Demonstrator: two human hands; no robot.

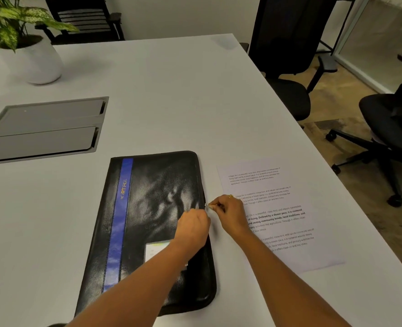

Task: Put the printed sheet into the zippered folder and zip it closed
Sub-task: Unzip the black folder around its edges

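A black zippered folder [152, 208] with a blue stripe lies flat on the white table [171, 90]. To its right lies the printed sheet [287, 232], face up and apart from the folder. Both hands meet at the middle of the folder's right edge. My right hand [230, 214] pinches a small silver zipper pull [208, 206] with fingertips. My left hand [193, 228] rests on the folder cover beside it, fingers curled at the edge; what it grips is hidden. My right forearm crosses the sheet's left side.
A white pot with a leafy plant [33, 59] stands at the back left. A grey cable hatch [44, 128] is set into the table left of the folder. Black office chairs [384, 128] stand beyond the table's right edge and far side.
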